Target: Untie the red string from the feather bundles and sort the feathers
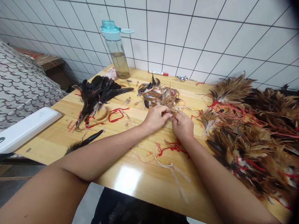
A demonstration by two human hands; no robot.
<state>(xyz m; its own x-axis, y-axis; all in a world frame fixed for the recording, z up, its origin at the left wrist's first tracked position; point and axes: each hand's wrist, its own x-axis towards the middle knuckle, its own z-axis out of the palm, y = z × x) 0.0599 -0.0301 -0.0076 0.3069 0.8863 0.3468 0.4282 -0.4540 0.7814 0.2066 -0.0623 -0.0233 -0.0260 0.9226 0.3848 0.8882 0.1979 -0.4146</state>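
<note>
Both hands meet over the middle of the table. My left hand (pixel 156 119) is closed in a pinch on a small brown feather (pixel 172 111). Close beside it, my right hand (pixel 183 126) has its fingers curled in, also at the brown feathers; fingers hide most of what it grips. Just beyond the hands lies a loose pile of brown feathers (pixel 161 95) with a few black ones on its far left. Red yarn (pixel 171 148) lies tangled below the hands, beside pale plastic strips (pixel 174 169).
A bunch of black feathers (pixel 100 90) lies left. Large brown feather bundles (pixel 249 140) tied with red string cover the right side. A water bottle (pixel 119 53) and a marker (pixel 158 73) stand and lie by the tiled wall. A white device (pixel 30 127) sits at the left edge.
</note>
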